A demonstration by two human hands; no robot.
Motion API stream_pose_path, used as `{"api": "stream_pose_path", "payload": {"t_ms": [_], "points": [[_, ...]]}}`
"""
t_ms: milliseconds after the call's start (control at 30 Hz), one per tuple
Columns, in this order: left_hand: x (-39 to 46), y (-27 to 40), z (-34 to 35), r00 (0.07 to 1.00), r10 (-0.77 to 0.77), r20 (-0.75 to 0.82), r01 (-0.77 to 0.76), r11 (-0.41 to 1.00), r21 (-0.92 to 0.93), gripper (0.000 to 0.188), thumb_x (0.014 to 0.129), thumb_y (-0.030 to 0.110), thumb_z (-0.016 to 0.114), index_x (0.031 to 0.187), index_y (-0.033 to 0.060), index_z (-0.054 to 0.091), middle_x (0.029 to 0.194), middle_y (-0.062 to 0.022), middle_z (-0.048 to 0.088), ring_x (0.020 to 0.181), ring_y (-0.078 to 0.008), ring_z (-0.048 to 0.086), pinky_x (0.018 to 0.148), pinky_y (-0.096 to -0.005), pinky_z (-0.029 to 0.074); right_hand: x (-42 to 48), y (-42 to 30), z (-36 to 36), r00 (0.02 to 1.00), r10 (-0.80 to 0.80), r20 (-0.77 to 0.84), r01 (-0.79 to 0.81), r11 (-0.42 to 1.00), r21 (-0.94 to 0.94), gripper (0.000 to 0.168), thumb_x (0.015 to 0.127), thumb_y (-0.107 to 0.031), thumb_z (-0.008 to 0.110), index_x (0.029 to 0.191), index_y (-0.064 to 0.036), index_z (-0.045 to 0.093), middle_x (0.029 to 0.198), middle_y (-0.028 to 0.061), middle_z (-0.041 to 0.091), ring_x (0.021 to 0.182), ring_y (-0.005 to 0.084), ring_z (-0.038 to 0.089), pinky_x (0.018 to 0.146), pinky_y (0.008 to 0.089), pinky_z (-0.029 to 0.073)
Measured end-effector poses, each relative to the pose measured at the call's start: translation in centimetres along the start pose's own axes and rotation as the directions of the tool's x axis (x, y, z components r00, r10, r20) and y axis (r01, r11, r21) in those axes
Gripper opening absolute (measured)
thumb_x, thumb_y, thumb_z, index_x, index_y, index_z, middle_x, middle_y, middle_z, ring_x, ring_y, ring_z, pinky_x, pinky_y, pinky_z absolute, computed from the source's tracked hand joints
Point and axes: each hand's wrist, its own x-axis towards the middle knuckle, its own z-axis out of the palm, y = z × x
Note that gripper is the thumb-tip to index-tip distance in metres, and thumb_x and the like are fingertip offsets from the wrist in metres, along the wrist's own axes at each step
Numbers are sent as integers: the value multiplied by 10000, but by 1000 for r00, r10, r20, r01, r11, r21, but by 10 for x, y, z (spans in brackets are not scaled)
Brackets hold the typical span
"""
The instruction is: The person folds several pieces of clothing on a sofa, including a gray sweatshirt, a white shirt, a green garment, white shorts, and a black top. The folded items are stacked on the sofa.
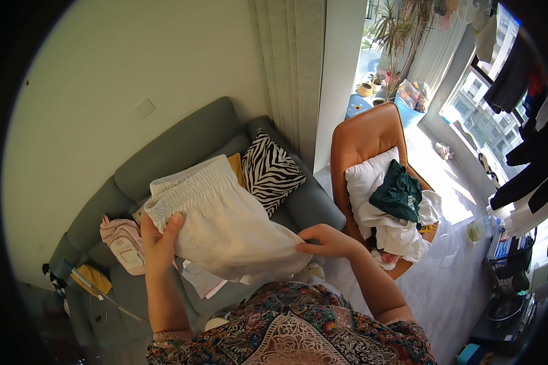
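A pair of white trousers or shorts (223, 223) with a gathered elastic waistband hangs between my hands. My left hand (162, 237) grips the waistband end, thumb on top. The lower right edge of the cloth is pinched between thumb and fingers of my right hand (322, 239). Beneath the garment, on the grey-green sofa (178, 141), lies a folded white cloth (201, 278) with a pink edge. A zebra-striped cushion (271, 171) leans at the sofa's right end, with a yellow cushion (236, 169) partly hidden beside it.
On the brown leather chair (365, 132) at right are a white pillow (365, 175), a dark green garment (397, 191) and heaped white clothes (397, 237). A pink backpack (124, 246) sits on the sofa's left. Clothes (511, 73) hang by the window; a black rack (507, 264) stands at far right.
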Motion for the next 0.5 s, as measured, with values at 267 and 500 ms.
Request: {"api": "stream_pose_path", "payload": {"t_ms": [267, 500], "points": [[-33, 1, 1, 996, 35, 79, -23, 988, -152, 556, 852, 218, 690, 1274, -67, 468, 1175, -94, 593, 1051, -174, 565, 934, -331, 434, 41, -23, 41, 988, 119, 94, -141, 494, 858, 361, 971, -205, 537, 1275, -10, 538, 1230, 114, 601, 1103, 193, 578, 998, 330, 432], [-22, -195, -2, 630, -763, 143, 717, 643, 271, 500, 857, 343, 694, 1179, -10, 548, 1023, -107, 655, 842, -188, 639, 765, -331, 528, 67, -56, 120, 948, -127, 292, -222, 394, 892, 318, 954, -195, 510, 1208, -15, 574, 1161, 103, 620, 1042, 190, 595, 938, 328, 444]]}}
